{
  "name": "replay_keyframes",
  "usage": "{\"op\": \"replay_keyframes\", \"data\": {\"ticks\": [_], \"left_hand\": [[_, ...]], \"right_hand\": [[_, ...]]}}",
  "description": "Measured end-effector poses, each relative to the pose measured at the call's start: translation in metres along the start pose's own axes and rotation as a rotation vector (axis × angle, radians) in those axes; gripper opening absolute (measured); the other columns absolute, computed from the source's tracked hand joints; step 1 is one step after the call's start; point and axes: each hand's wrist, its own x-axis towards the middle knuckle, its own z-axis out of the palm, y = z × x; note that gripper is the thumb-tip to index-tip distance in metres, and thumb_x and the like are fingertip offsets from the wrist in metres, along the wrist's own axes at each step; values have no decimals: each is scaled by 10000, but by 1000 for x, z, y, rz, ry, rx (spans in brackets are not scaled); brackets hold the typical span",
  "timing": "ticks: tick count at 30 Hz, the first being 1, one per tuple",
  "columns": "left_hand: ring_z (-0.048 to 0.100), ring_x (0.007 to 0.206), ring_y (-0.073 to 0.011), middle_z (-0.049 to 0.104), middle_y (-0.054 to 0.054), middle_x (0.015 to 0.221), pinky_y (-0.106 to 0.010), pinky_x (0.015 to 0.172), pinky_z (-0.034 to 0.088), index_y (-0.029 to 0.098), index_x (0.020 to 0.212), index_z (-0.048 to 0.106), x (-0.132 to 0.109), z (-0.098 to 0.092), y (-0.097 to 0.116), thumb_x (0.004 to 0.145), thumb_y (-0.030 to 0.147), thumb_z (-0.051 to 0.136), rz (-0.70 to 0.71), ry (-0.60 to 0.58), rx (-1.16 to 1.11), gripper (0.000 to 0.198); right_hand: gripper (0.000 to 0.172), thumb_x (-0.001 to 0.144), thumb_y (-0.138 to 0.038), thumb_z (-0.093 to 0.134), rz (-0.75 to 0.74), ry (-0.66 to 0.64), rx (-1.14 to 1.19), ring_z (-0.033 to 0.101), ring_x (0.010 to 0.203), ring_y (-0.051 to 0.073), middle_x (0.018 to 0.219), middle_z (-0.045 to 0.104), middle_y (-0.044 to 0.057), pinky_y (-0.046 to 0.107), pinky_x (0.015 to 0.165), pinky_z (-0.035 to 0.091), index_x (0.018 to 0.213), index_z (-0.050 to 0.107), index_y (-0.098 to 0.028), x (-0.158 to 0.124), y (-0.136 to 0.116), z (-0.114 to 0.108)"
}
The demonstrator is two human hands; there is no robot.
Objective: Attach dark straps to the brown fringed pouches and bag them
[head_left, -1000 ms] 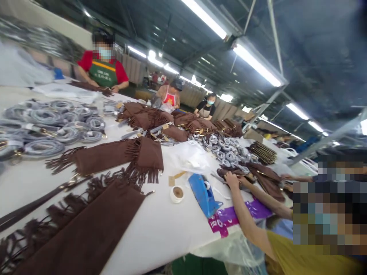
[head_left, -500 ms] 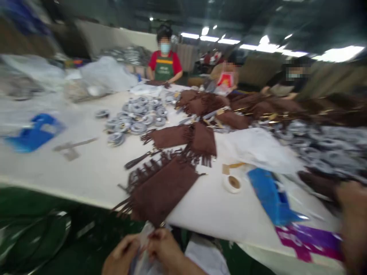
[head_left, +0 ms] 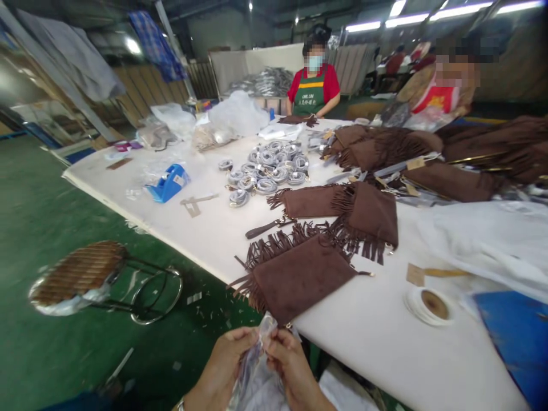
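Observation:
Both of my hands pinch a clear plastic bag (head_left: 268, 325) at the table's near edge. My left hand (head_left: 229, 359) grips its left side, and my right hand (head_left: 289, 357) grips the right side. What the bag contains, if anything, I cannot make out. Just beyond my fingers lies a brown fringed pouch (head_left: 303, 277), its near corner at the table edge. Behind it are a dark wrist strap (head_left: 265, 228) and more brown fringed pouches (head_left: 372, 214). Coiled straps (head_left: 269, 165) in clear wrapping form a pile farther back.
A white tape roll (head_left: 428, 305) and a blue piece (head_left: 514, 337) lie on the right. Left of the pile stands a blue tape dispenser (head_left: 168, 182). A stool (head_left: 81, 274) is on the green floor. A co-worker (head_left: 314, 85) in a green apron stands across the table.
The view has swung left, bringing the stool and the table's left end into sight. My hands still pinch the plastic bag, and the pouches lie as before.

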Motion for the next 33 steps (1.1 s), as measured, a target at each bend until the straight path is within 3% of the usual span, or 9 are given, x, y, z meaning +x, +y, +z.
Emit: {"op": "replay_keyframes", "data": {"ticks": [10,16,20,27,33], "left_hand": [[566,538,-156,649,-82,624,-246,551,463,87,737,664,2,1,1,691,267,792,-32,55,-24,225],[626,660,-217,675,-129,720,-315,674,507,71,765,668,-1,-2,13,715,268,766,-79,-88,-27,225],[615,617,-199,665,-136,686,-286,627,497,65,759,660,2,-3,21,742,269,735,-133,-140,16,218],[542,508,-144,603,-76,583,-234,508,460,66,715,650,8,-1,15,718,152,653,-225,-63,25,86],[530,477,-125,594,-71,577,-225,499,469,51,691,652,4,-2,13,750,169,646,-318,-64,-21,133]], "right_hand": [[301,624,-339,779,20,-32,44,426,494,47,603,559,-22,158,465,298,763,606,-134,-3,-3,0],[310,629,-362,780,2,-27,35,455,499,56,608,577,-12,161,462,290,744,597,-139,-2,0,1],[316,647,-383,769,5,-60,28,513,501,73,611,601,1,167,466,281,758,601,-141,-2,0,0],[329,648,-406,751,-18,-84,-22,524,481,85,597,618,15,179,458,292,774,611,-136,-1,1,-1],[370,628,-453,754,-36,-29,-83,508,462,86,580,613,14,178,430,308,737,597,-136,-1,4,1]]}}
